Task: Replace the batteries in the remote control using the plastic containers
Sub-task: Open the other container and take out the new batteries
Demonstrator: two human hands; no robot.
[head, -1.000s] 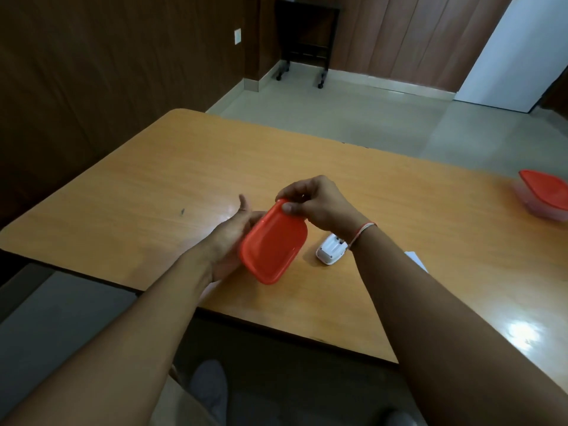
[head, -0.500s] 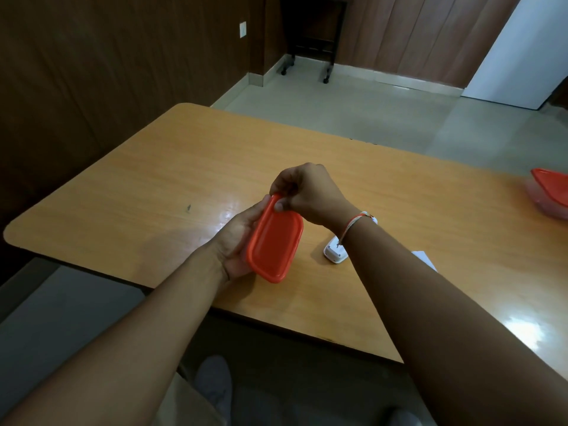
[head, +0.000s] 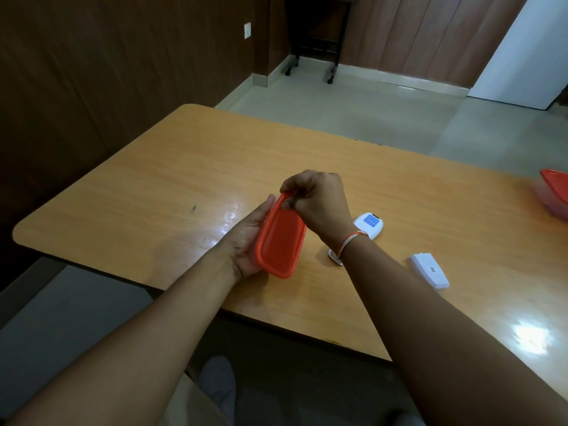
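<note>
The left hand [head: 246,241] cradles a tilted red-lidded container [head: 280,241]; the right hand [head: 316,201] pinches the lid's far edge.

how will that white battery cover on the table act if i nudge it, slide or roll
The battery cover lies flat on the glossy table, so it would probably slide, not roll. It looks like thin plastic, so likely light and easily flicked away. Its long, shallow shape suggests it could spin if pushed off-centre.

Left hand [head: 246,241] cradles a red-lidded plastic container [head: 280,238] above the wooden table [head: 153,195]; right hand [head: 319,201] pinches its far rim.
</note>
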